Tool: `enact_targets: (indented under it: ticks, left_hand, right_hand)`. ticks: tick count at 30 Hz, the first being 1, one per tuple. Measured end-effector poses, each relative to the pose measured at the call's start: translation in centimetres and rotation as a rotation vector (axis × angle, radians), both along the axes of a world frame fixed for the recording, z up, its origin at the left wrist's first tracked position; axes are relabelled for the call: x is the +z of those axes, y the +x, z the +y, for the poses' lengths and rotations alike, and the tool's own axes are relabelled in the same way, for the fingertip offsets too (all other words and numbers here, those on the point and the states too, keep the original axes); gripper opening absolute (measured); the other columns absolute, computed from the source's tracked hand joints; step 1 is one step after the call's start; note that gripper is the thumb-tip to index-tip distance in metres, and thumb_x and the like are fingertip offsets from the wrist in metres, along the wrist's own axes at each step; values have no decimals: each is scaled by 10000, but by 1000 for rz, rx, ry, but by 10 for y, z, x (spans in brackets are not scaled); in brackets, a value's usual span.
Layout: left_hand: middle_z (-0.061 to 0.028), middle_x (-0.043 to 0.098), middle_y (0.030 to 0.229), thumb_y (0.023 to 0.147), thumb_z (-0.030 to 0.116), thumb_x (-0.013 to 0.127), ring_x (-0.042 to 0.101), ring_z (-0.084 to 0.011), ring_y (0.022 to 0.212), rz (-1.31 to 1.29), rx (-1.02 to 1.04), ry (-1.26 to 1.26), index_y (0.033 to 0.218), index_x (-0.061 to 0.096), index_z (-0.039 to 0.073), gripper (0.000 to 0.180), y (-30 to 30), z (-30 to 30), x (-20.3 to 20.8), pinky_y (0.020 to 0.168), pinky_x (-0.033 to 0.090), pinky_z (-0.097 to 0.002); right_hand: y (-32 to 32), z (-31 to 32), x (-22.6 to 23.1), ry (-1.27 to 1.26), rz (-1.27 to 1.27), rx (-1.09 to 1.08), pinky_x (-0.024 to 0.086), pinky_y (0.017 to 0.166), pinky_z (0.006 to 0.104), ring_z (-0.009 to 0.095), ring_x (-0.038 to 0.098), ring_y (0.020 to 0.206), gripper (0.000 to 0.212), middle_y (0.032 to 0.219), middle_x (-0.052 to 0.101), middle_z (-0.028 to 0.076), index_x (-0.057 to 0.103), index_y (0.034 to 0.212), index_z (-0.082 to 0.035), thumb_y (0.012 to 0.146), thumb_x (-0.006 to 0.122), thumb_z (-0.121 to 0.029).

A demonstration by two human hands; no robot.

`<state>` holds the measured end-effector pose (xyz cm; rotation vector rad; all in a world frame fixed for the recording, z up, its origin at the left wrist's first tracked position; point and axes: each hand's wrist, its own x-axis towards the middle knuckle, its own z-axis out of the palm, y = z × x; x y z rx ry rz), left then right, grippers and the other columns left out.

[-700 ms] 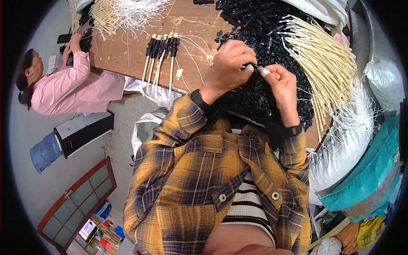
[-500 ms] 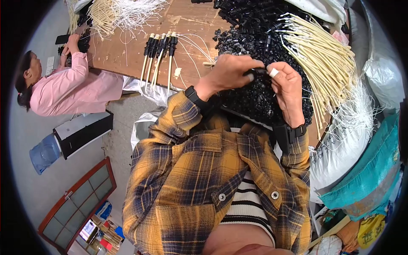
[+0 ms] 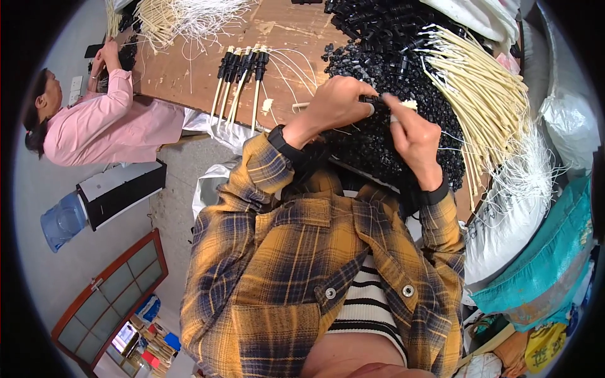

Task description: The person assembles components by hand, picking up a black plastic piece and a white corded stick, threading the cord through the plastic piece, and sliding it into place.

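Above a heap of small black plastic parts [image 3: 372,145], my two hands meet. My left hand [image 3: 334,104] is closed, pinching a small black plastic fitting [image 3: 375,99] between thumb and fingertips. My right hand [image 3: 417,133] is curled with its fingertips against the fitting's other end; white wrapping shows on a digit. Just beyond its knuckles is a small cream piece [image 3: 409,104]; whether it is held I cannot make out. The fitting is mostly covered by my fingers. Left of my left hand, several cream rods with black connectors [image 3: 242,66] lie side by side, thin white cords trailing from them.
To the right lies a large bundle of cream rods [image 3: 482,94] with white cords [image 3: 526,173]. Larger black connectors [image 3: 378,28] are piled at the back. White sacks [image 3: 510,233] and a teal sack [image 3: 535,252] crowd the right side. A person in pink [image 3: 101,120] works at the table's left.
My right hand has rotated, its knuckles now turned up and its fingertips closer to my left hand. The cream piece has come into sight beside it. The person in pink has raised their hands slightly.
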<state>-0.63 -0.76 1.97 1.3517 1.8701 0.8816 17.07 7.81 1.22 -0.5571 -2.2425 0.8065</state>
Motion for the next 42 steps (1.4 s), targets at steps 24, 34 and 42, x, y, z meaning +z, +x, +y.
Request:
enact_targets:
  ticks: [24,34,42]
  left_hand:
    - [-134,643,1035,685,163,630,507,-296,1160,1180,706,239,1050,654,26,391,-118,-78,-28,1059,275,-480]
    - [-152,688,1035,852,303,527,647,-372,973,507,310,-121,1192,652,260,364,-98,73,-42,839,507,-501]
    - [-182,683,919,757,147,663,666,-268,792,493,350,-154,830,601,54,133,-86,47,-37,747,528,-374]
  right_hand:
    - [-4,11,10,-51,-194,42,513,770,301,228,664,924,225,1075,673,114,671,1029,-52,814,715,-102]
    - [111,105,8,78,-863,-483,484,661,386,302,636,743,172,839,665,117,675,909,-101,750,724,-149]
    - [87,85,12,127,-421,-260,472,625,330,267,577,652,147,774,611,100,625,909,-49,791,705,-86]
